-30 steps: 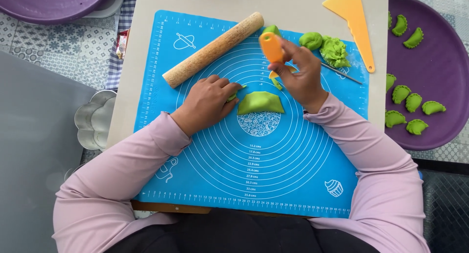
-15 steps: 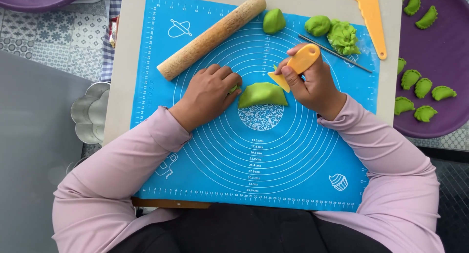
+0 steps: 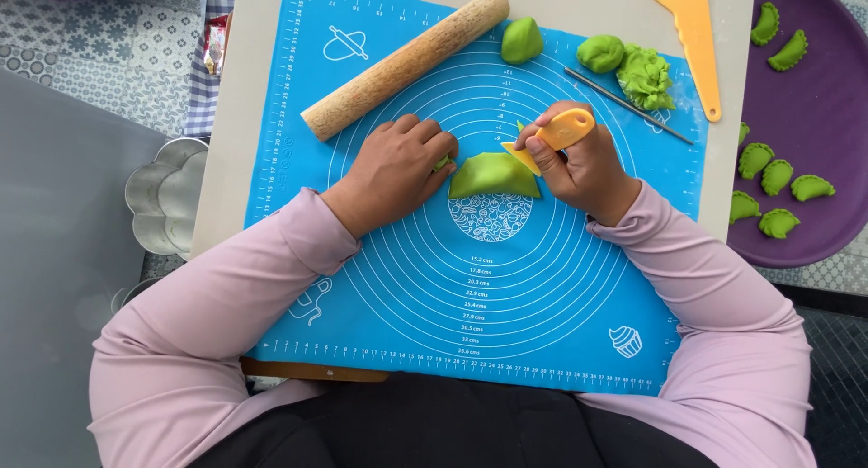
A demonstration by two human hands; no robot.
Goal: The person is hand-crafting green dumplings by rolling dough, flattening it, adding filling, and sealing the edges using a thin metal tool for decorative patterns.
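A folded half-moon of green dough lies at the middle of a blue silicone baking mat. My left hand rests on the mat with its fingertips pressing the dough's left corner. My right hand grips a small orange cutter whose wheel end touches the dough's upper right edge.
A wooden rolling pin lies diagonally at the mat's upper left. A green dough ball, another lump, crumpled dough scraps, a thin metal stick and an orange scraper lie behind. A purple tray with several shaped green dumplings stands right. Metal moulds sit left.
My right hand has tilted the orange cutter down from upright, bringing its end onto the dough's upper right edge. My left hand stays on the dough's left corner.
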